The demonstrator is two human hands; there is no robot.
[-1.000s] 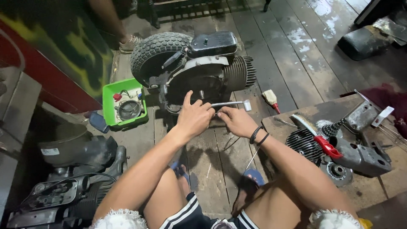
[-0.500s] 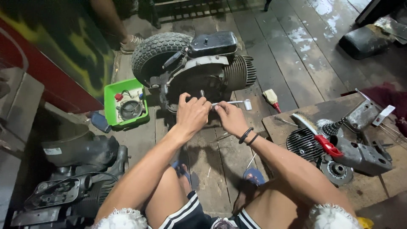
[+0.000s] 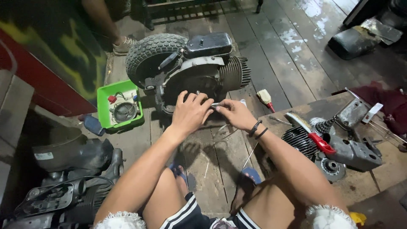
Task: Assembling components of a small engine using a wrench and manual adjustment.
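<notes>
wrench (image 3: 215,104) lies left-right, gripped by both hands (image 3: 212,112) closed, against engine (image 3: 199,72).

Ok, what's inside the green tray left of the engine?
The green tray holds a round grey metal part, some wires and a small red piece. Whatever lies beneath the round part is covered. Both hands are at the engine, not the tray.
</notes>
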